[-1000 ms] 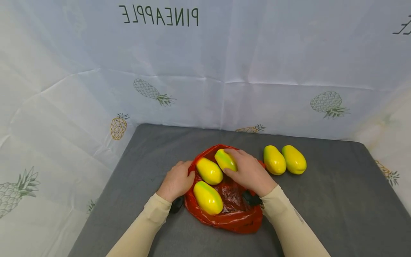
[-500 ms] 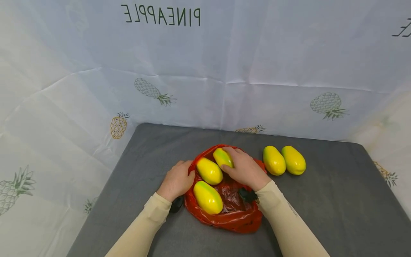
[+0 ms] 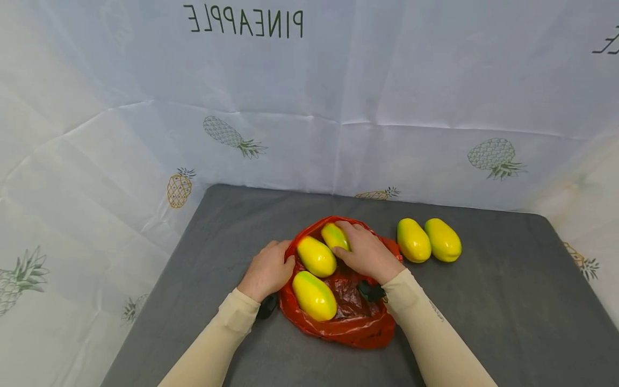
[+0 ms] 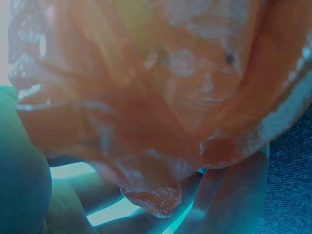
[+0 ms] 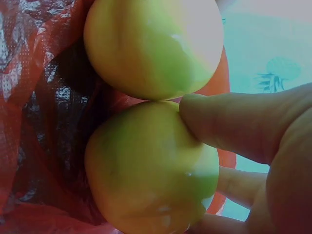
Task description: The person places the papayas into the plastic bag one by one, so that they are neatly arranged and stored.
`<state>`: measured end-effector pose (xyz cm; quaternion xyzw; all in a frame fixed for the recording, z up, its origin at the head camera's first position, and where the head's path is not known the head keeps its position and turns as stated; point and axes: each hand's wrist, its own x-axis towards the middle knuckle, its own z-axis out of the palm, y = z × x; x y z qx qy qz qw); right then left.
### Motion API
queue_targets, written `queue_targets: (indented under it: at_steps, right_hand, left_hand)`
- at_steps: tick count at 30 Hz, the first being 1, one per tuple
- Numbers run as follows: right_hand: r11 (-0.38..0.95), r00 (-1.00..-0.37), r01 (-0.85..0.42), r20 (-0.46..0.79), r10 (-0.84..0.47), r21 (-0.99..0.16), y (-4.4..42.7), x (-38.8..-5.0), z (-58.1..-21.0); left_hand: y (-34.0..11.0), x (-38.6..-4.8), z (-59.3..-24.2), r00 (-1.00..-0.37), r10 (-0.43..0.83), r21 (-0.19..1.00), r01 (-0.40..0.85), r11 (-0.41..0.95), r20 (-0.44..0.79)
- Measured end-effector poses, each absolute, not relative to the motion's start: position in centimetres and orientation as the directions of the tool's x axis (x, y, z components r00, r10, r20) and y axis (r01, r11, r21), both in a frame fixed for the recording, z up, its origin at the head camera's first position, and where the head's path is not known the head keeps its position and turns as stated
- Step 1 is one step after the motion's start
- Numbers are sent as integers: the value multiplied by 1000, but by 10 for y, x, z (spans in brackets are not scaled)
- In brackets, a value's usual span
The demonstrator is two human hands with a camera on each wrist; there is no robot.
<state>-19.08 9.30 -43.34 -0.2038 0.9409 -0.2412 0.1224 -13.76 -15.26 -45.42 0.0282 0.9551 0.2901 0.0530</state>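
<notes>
An open red plastic bag (image 3: 355,336) sits mid-table, with two yellow-green mangoes (image 3: 316,257) (image 3: 314,296) inside along its left. My left hand (image 3: 268,269) grips the bag's left rim, thumb over the edge; the left wrist view shows crumpled red plastic (image 4: 146,112) among the fingers. Inside the bag's far side, my right hand (image 3: 369,251) holds a third mango (image 3: 335,236). Up close in the right wrist view, thumb and fingers grasp this mango (image 5: 146,165), which touches a neighbouring mango (image 5: 151,48). The palm hides part of the held one.
Two more mangoes (image 3: 413,241) (image 3: 443,240) lie side by side on the grey table (image 3: 508,301), right of the bag. Behind the table hangs a pale curtain (image 3: 406,97) printed with pineapples. A black wrist device (image 3: 371,291) overlaps the bag's interior.
My right hand has shifted slightly left and inward with its mango, which now sits closer to the mango beside it. The left hand and the bag stay nearly still.
</notes>
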Motion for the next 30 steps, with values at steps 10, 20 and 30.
queue_targets:
  at_steps: [10,20,30]
  right_hand:
    - [804,-886,-322,-139,-441,-499,92,-191,-434]
    - [827,-905,-282,-151,-398,-487,99,-185,-423]
    - [802,-930,-293,-39,-365,-521,135,-167,-391]
  left_hand:
    - [-153,-137,-454,-993,80,563,15,826,-91]
    - [-151,-137,-454,-992,98,555,40,831,-76]
    - [-154,-135,-453,-992,109,552,54,832,-67]
